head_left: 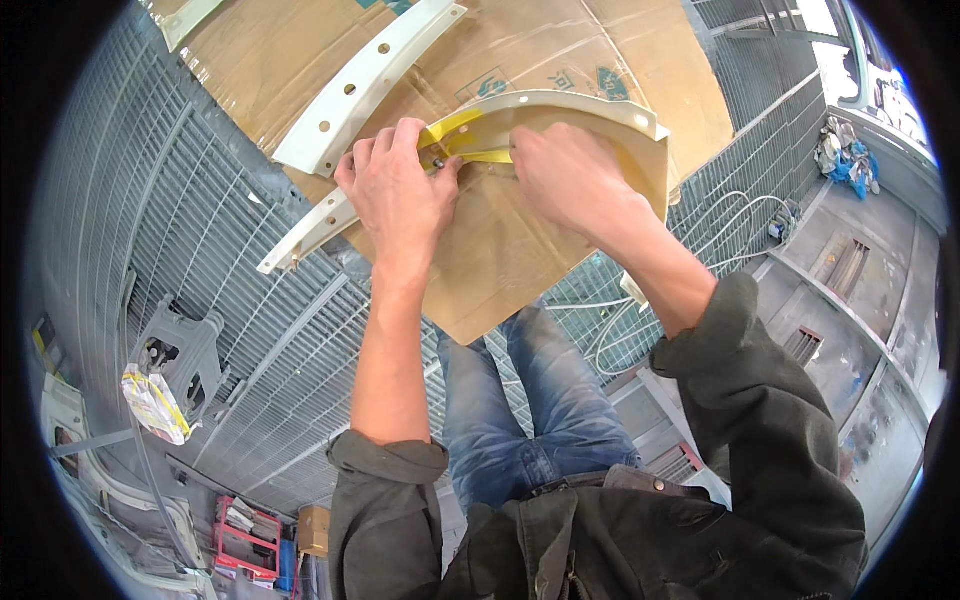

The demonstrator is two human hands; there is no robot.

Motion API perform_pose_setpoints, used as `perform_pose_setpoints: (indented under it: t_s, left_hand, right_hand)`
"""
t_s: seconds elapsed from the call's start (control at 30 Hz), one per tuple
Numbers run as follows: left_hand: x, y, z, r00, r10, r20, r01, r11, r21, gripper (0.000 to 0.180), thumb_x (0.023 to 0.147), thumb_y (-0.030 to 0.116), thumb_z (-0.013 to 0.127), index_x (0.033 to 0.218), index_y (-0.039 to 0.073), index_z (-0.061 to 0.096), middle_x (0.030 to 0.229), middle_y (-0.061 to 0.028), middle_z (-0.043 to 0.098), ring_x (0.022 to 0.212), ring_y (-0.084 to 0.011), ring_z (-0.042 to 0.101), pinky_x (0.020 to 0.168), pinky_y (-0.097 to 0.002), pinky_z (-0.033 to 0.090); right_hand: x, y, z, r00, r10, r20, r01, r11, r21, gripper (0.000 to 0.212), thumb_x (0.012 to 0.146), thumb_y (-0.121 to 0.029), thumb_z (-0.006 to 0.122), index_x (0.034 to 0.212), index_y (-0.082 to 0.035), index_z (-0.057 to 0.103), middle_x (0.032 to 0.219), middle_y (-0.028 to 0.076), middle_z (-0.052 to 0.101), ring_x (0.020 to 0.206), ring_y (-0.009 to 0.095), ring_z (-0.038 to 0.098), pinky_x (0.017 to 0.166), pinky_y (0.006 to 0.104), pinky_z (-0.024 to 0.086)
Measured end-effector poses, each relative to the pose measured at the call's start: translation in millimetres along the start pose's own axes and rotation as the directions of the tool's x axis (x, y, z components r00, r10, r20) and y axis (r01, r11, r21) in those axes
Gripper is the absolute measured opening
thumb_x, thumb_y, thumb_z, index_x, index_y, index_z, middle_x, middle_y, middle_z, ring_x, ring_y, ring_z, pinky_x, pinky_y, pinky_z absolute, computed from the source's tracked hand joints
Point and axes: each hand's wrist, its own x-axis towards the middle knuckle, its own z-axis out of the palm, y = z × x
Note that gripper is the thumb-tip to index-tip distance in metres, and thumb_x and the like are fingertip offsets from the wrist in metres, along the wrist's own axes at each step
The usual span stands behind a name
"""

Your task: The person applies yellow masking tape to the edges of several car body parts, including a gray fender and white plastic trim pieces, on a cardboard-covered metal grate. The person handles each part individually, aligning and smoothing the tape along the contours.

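A long, curved white part (540, 100) with holes lies across a brown cardboard sheet (500, 250). Yellow tape (455, 126) runs along its inner side. My left hand (400, 185) is closed over the part's left half, with the thumb beside the tape and a small metal stud. A loose length of tape stretches from there to my right hand (570, 180), whose curled fingers grip it; the fingertips are hidden. Beyond my left hand, a wider curved white piece (350, 90) with several holes rests on the cardboard.
Metal grating (250, 200) surrounds the cardboard. To the right, pale hoses (735, 205) coil near blue and white crumpled plastic (848, 160). On the left are a grey plastic step stool (190, 340) with a white bag (158, 402) and, lower down, a red rack (247, 540).
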Motion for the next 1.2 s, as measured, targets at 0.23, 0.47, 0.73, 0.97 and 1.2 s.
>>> perform_pose_setpoints:
  t_s: [0.23,0.47,0.73,0.97,1.2]
  left_hand:
    - [1,1,6,0.997,0.056,-0.057,-0.053,0.997,0.065,0.039,0.073,0.028,0.084,0.103,0.013,0.065,0.1,-0.0044,0.069,0.104,-0.0276,0.058,0.103,-0.0509,0.034]
    - [1,0,11,0.99,0.085,-0.115,-0.079,0.995,0.059,0.033,0.074,0.025,0.081,0.1,0.013,0.064,0.098,-0.0046,0.068,0.103,-0.027,0.057,0.103,-0.05,0.033]
    - [2,1,19,0.986,0.088,-0.14,-0.082,0.996,0.044,0.032,0.073,0.021,0.081,0.096,0.011,0.062,0.094,-0.0059,0.067,0.1,-0.0269,0.058,0.101,-0.0494,0.034]
    - [9,4,21,0.995,0.012,-0.096,-0.006,0.998,0.07,0.033,0.074,0.023,0.082,0.098,0.009,0.062,0.094,-0.0072,0.068,0.098,-0.0278,0.06,0.1,-0.0486,0.035]
    - [13,9,23,0.996,-0.067,-0.055,0.073,0.99,0.122,0.046,0.072,0.038,0.088,0.096,0.006,0.064,0.093,-0.0101,0.069,0.097,-0.03,0.06,0.096,-0.0476,0.036]
  right_hand:
    - [21,-8,15,0.981,0.111,-0.157,-0.109,0.994,0.023,0.018,0.087,-0.016,0.063,0.087,-0.003,0.076,0.083,0.02,0.073,0.081,0.036,0.073,0.074,0.0458,0.058]
    - [20,-14,15,0.966,0.113,-0.233,-0.112,0.994,0.016,0.018,0.084,-0.021,0.067,0.081,-0.007,0.077,0.076,0.016,0.073,0.076,0.033,0.074,0.07,0.0442,0.058]
    - [20,-19,29,0.928,0.202,-0.314,-0.147,0.971,0.19,0.022,0.085,-0.024,0.064,0.08,-0.006,0.075,0.075,0.018,0.071,0.071,0.036,0.071,0.068,0.0459,0.055]
    - [-6,-19,27,0.826,0.444,-0.348,-0.168,0.782,0.6,0.024,0.088,-0.024,0.062,0.088,-0.004,0.075,0.081,0.019,0.071,0.073,0.037,0.069,0.068,0.0424,0.054]
    - [-51,-15,38,0.841,0.472,-0.266,-0.149,0.674,0.724,0.016,0.088,-0.014,0.065,0.091,-0.002,0.075,0.08,0.016,0.072,0.072,0.025,0.072,0.069,0.0335,0.054]
